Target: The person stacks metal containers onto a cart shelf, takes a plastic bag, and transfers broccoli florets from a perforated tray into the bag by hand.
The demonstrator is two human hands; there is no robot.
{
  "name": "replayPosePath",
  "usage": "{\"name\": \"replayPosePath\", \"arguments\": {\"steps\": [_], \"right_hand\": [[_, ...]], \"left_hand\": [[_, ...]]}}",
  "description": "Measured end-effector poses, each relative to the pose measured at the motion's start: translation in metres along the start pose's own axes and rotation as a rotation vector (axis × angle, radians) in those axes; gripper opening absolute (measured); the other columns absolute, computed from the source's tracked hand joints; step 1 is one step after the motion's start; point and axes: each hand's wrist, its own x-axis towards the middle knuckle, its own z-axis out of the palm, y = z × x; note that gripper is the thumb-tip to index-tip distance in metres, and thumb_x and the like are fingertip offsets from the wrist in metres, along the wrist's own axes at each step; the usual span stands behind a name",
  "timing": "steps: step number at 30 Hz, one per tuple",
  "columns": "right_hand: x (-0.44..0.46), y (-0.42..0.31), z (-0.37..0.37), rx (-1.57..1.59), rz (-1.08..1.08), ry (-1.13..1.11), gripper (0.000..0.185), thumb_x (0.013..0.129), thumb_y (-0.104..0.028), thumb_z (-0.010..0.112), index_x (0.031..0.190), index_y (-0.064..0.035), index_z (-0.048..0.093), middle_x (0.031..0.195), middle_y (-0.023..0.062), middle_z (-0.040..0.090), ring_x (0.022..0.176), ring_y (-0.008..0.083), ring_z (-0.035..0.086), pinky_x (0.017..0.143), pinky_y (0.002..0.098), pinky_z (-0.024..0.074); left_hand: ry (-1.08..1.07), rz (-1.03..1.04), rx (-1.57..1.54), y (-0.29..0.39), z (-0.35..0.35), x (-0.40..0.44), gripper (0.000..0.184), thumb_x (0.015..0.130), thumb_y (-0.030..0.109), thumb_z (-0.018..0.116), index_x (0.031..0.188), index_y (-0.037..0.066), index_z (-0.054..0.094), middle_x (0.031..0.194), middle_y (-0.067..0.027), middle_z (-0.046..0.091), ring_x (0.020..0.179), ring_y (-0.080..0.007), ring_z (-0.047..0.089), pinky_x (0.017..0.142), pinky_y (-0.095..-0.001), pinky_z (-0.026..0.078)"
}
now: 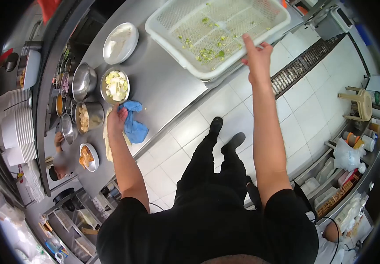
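My left hand [118, 116] has its fingers curled together at the edge of a blue cloth [135, 125], just below a metal bowl of chopped pale vegetable [116, 86]. A yellowish cloth [109, 136] lies partly under that forearm. Over the near right edge of a large white perforated basket [185, 64] is my right hand [257, 55], fingers apart and holding nothing. Small green vegetable bits [206, 54] are scattered in the basket.
Left on the steel counter [163, 94] are a white bowl [120, 43], metal bowls [84, 81] and a bowl of orange food [89, 157]. Another person [62, 163] is beyond the counter. A floor grate [304, 64] and a plastic stool [360, 105] are at right.
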Motion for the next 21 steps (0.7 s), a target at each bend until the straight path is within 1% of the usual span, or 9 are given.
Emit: {"name": "replayPosePath", "arguments": {"steps": [3,6,10,11,14,15,18,20,21], "right_hand": [[0.008,-0.003,-0.001,0.023,0.139,-0.056,0.091,0.084,-0.045,0.082,0.142,0.0015,0.03,0.128,0.0191,0.053,0.107,0.0252,0.059,0.071,0.0411,0.0547],[-0.001,-0.016,0.002,0.03,0.116,-0.032,0.098,0.085,-0.047,0.081,0.147,0.0027,0.023,0.133,0.0219,0.052,0.113,0.0281,0.059,0.075,0.0435,0.0564],[0.011,0.013,-0.025,0.399,0.188,0.032,0.09,0.1,-0.049,0.061,0.16,-0.002,0.013,0.148,0.0266,0.038,0.125,0.038,0.051,0.086,0.049,0.0601],[0.012,0.02,-0.027,0.323,0.197,0.06,0.068,0.105,-0.044,0.054,0.152,-0.0003,0.032,0.143,0.0212,0.046,0.119,0.0338,0.057,0.082,0.0459,0.061],[0.024,0.041,-0.03,0.081,0.168,-0.134,0.052,0.103,-0.04,0.056,0.134,0.0012,0.05,0.133,0.0178,0.055,0.109,0.0267,0.063,0.076,0.0409,0.0604],[0.028,0.041,-0.028,0.002,0.14,-0.14,0.043,0.1,-0.039,0.06,0.118,0.0007,0.059,0.114,0.013,0.063,0.092,0.0207,0.066,0.068,0.0378,0.0584],[0.037,0.036,-0.024,-0.33,0.0,-0.071,0.042,0.096,-0.038,0.062,0.109,0.0009,0.067,0.093,0.0158,0.07,0.08,0.0237,0.069,0.061,0.0378,0.0586],[0.047,0.029,-0.03,-0.433,0.018,-0.172,0.047,0.096,-0.04,0.06,0.117,0.0014,0.066,0.103,0.0197,0.071,0.086,0.0275,0.073,0.063,0.0389,0.0611],[0.061,0.041,-0.035,-0.341,0.125,-0.227,0.047,0.094,-0.04,0.066,0.12,-0.0006,0.062,0.104,0.0143,0.069,0.085,0.0245,0.07,0.062,0.0408,0.0604]], "left_hand": [[-0.069,0.016,-0.005,-0.006,-0.008,0.02,0.027,0.1,0.022,0.066,0.111,-0.002,0.062,0.089,-0.0138,0.07,0.072,-0.0225,0.07,0.065,-0.032,0.062],[-0.022,0.023,-0.007,0.007,-0.001,0.026,0.026,0.101,0.019,0.06,0.114,-0.004,0.061,0.091,-0.0157,0.071,0.073,-0.0234,0.071,0.065,-0.0324,0.063],[0.003,0.176,0.074,0.015,0.014,0.035,0.026,0.103,0.018,0.056,0.113,-0.006,0.059,0.094,-0.017,0.071,0.073,-0.0239,0.071,0.065,-0.0323,0.062],[-0.01,0.196,0.097,0.018,0.014,0.027,0.026,0.102,0.018,0.056,0.113,-0.006,0.059,0.095,-0.0172,0.071,0.073,-0.0239,0.071,0.065,-0.0323,0.062],[-0.093,0.216,0.12,0.024,0.019,-0.025,0.023,0.1,0.018,0.06,0.11,-0.003,0.06,0.094,-0.0142,0.07,0.07,-0.0203,0.068,0.062,-0.0311,0.06],[-0.128,0.211,0.109,0.021,0.019,-0.044,0.022,0.1,0.018,0.061,0.109,-0.002,0.06,0.092,-0.013,0.07,0.069,-0.0193,0.067,0.061,-0.0305,0.059],[-0.23,0.137,0.175,0.016,0.038,-0.136,0.013,0.098,0.014,0.063,0.105,0.003,0.061,0.088,-0.0071,0.069,0.066,-0.015,0.064,0.057,-0.0275,0.055],[-0.392,0.056,0.196,-0.002,0.042,-0.172,0.011,0.098,0.012,0.063,0.104,0.004,0.061,0.089,-0.0059,0.069,0.066,-0.0142,0.064,0.057,-0.0268,0.054],[-0.472,-0.009,0.208,-0.014,0.049,-0.193,0.011,0.098,0.011,0.064,0.106,0.004,0.062,0.091,-0.0056,0.07,0.067,-0.0137,0.065,0.058,-0.0267,0.055]]}}
